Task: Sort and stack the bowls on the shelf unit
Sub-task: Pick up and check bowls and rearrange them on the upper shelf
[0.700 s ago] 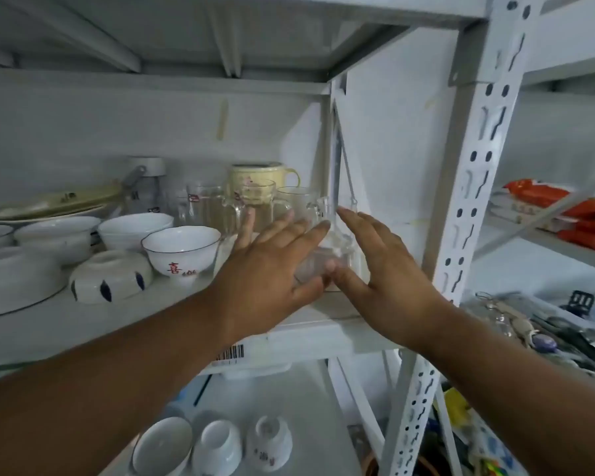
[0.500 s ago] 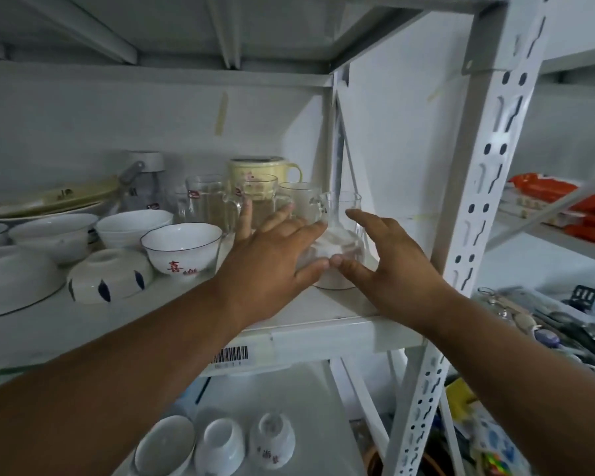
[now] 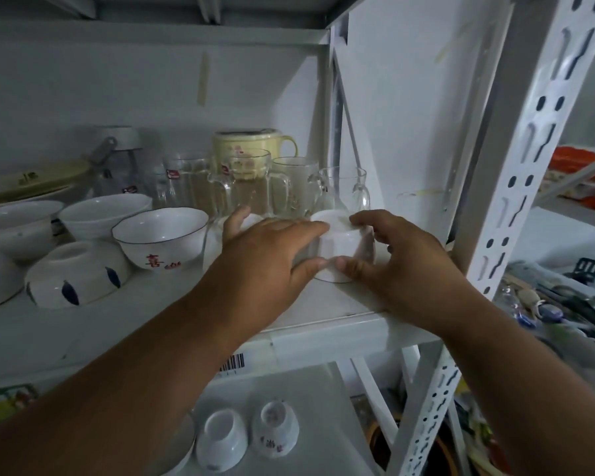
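Gripping one small upturned white ceramic bowl [image 3: 337, 250] on the white metal shelf [image 3: 323, 304], the left hand [image 3: 265, 262] and right hand [image 3: 402, 269] curl round its sides. Four white bowls [image 3: 160, 237] sit left of it, five clear glass mugs [image 3: 244, 180] behind. Two upturned white cups [image 3: 275, 429] stand on the lower shelf board [image 3: 327, 407].

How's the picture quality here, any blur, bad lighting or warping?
Head view: dim, bluish light; the white cup between the left hand and right hand is smeared by motion blur; wide-angle lens bends the shelf post; right edge soft.
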